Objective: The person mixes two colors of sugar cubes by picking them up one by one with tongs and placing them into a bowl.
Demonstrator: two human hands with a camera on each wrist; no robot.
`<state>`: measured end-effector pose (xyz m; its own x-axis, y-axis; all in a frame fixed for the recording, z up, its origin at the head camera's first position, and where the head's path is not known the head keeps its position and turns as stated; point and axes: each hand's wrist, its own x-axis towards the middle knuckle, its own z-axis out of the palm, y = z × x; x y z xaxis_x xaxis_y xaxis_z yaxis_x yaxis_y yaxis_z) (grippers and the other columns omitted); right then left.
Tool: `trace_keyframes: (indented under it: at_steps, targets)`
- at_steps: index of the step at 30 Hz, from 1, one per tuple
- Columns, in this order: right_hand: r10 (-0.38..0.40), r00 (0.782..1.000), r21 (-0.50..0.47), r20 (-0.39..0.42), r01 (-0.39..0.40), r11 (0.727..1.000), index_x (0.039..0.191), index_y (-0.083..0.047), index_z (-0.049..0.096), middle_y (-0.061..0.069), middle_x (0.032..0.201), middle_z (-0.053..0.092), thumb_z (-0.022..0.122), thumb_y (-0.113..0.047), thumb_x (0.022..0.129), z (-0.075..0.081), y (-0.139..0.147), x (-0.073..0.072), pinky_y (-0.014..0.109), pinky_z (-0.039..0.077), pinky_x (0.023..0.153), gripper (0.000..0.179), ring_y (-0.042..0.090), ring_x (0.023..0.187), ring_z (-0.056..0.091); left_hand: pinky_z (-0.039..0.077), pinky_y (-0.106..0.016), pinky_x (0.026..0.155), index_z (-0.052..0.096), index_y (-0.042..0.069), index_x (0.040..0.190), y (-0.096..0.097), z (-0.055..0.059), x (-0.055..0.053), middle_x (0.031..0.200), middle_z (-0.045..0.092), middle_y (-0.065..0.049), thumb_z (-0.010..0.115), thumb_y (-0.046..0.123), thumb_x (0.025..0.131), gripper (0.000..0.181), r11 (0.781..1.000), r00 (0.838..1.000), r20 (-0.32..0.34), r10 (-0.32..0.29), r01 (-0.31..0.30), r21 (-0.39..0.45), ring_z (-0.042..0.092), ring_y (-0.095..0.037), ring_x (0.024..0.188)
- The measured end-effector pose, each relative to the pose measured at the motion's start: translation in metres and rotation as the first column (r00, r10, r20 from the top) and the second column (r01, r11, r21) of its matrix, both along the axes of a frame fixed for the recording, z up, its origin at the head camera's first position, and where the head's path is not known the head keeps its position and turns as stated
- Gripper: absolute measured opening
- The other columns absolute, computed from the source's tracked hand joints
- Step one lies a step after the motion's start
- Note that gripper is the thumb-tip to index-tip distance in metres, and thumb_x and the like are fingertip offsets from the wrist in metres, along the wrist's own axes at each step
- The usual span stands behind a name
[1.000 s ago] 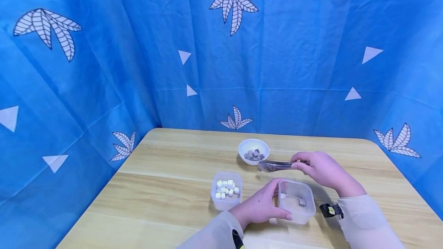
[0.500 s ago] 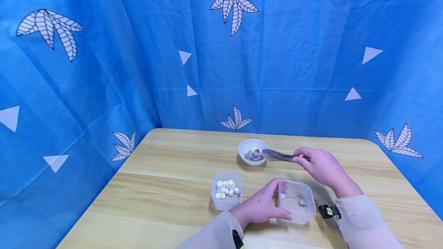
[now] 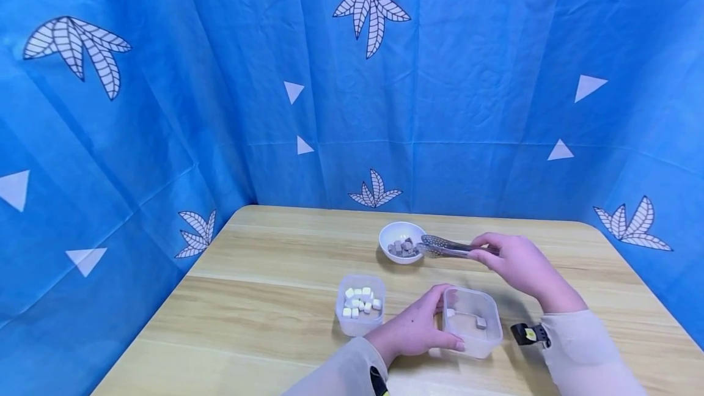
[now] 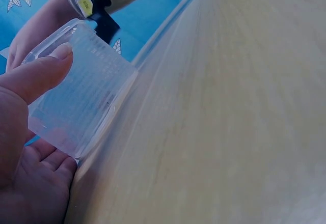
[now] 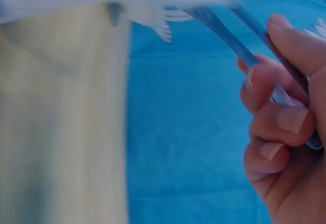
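Observation:
My right hand (image 3: 522, 264) grips metal tongs (image 3: 451, 248) from the right. The tongs' arms are spread slightly, and their tips reach the right rim of a white bowl (image 3: 392, 232) with several grey-brown cubes (image 3: 403, 248) inside. In the right wrist view, curled fingers (image 5: 282, 117) and the thumb hold the tong arms (image 5: 229, 40). My left hand (image 3: 415, 329) holds a clear plastic container (image 3: 477, 348) by its left side, thumb in front. Inside it lie a grey cube (image 3: 481, 322) and a small white piece (image 3: 450, 312). The left wrist view shows the thumb across the container (image 4: 94, 81).
Left of my left hand stands a second clear container (image 3: 359, 327) with several white cubes (image 3: 357, 303). Everything rests on a wooden table (image 3: 264, 298). A blue patterned curtain (image 3: 467, 109) hangs behind and beside it. A pale blurred shape crosses the right wrist view's top.
My right hand has lifted the tongs from in front of the bowl to its right rim. Their arms have spread a little. The left hand and its container have stayed put.

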<state>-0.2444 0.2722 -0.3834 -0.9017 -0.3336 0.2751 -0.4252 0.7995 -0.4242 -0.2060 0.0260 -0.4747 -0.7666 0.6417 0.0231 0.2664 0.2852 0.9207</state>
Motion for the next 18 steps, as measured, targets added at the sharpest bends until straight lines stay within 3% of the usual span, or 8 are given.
trace_keyframes:
  at_steps: [8, 14, 18]
  targets:
    - [0.112, 0.994, 0.01, -0.004, -0.112, 0.994, 0.107, -0.021, 0.075, -0.018, 0.084, 0.068, 0.074, -0.031, 0.093, 0.039, 0.029, 0.025, 0.028, 0.053, 0.063, 0.017, 0.001, 0.07, 0.06, 0.032, -0.034, 0.116, 0.036, 0.031, 0.149, 0.001, -0.001, -0.002, 0.145, 0.049, 0.012, 0.088, 0.033, 0.078, 0.089, 1.0, 1.0, 0.006, 0.021, -0.021, -0.016, 0.046, -0.007, 0.133]
    - [0.195, 0.976, 0.093, 0.097, -0.204, 0.975, 0.101, -0.031, 0.075, -0.021, 0.089, 0.067, 0.075, -0.037, 0.092, 0.057, 0.041, 0.037, 0.025, 0.051, 0.063, 0.012, -0.001, 0.074, 0.058, 0.032, -0.034, 0.116, 0.035, 0.025, 0.151, 0.002, -0.001, -0.001, 0.146, 0.049, 0.011, 0.088, 0.036, 0.077, 0.092, 0.999, 1.0, -0.001, 0.031, -0.031, -0.045, 0.046, -0.008, 0.133]
    - [0.223, 0.961, 0.166, 0.166, -0.25, 0.954, 0.098, -0.033, 0.075, -0.024, 0.088, 0.065, 0.075, -0.043, 0.09, 0.06, 0.036, 0.04, 0.025, 0.048, 0.062, 0.013, -0.002, 0.073, 0.055, 0.031, -0.035, 0.116, 0.034, 0.027, 0.152, 0.002, -0.002, -0.001, 0.144, 0.049, 0.013, 0.089, 0.033, 0.077, 0.093, 1.0, 1.0, -0.01, 0.016, -0.016, -0.023, 0.046, -0.007, 0.133]
